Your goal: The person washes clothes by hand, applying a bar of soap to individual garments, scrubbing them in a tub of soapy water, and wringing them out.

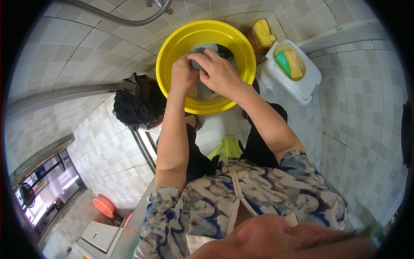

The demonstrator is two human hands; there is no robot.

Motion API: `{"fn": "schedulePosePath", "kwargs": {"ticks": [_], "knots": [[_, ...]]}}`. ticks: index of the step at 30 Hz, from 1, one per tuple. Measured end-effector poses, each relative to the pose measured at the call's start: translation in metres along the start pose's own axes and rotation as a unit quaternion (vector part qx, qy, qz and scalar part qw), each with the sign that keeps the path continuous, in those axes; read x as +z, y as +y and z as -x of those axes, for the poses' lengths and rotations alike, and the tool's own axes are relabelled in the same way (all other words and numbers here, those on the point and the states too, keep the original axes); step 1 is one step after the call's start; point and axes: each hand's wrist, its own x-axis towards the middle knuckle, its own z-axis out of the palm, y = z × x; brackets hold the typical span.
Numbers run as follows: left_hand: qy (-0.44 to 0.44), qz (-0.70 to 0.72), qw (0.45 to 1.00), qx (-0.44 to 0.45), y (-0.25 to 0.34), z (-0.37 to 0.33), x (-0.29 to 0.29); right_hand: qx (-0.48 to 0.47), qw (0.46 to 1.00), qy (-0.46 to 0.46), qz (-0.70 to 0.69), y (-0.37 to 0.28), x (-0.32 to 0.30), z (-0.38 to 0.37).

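Observation:
Over a large yellow basin (248, 60) of cloudy water, both my hands hold a bunched dark grey wet cloth (198, 65); its exact kind does not show. My left hand (183, 74) grips it from the left with the fingers curled. From the right, my right hand (221, 74) presses on it with bent fingers and thumb. Darker fabric (225, 52) lies in the water behind my right hand, and a small pale yellowish item (193, 91) shows below my hands. The part of the cloth inside my fingers is hidden.
Dark clothes (134, 101) are heaped left of the basin. To the right stand a yellow-capped container (261, 36) and a white bin (304, 86) with green and yellow packs on top. A green stool (229, 149) is beneath me. A metal hose (103, 15) hangs on the tiled wall.

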Motion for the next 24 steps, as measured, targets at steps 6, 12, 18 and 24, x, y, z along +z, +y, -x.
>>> {"fn": "schedulePosePath", "kwargs": {"ticks": [6, 12, 18, 24], "knots": [[0.182, 0.034, 0.982, 0.024, 0.011, 0.000, -0.004, 0.033, 0.995, 0.058, 0.075, 0.015, -0.004, -0.008], [0.249, 0.187, 0.950, -0.032, 0.022, -0.004, -0.016, 0.090, 0.966, 0.080, 0.227, 0.058, -0.014, -0.004], [0.281, 0.433, 0.852, -0.087, 0.013, -0.006, -0.035, 0.191, 0.972, -0.012, 0.134, 0.082, -0.006, -0.011], [0.299, 0.345, 0.880, -0.131, -0.009, -0.002, -0.062, 0.240, 0.837, 0.115, -0.478, 0.074, -0.015, -0.014]]}}
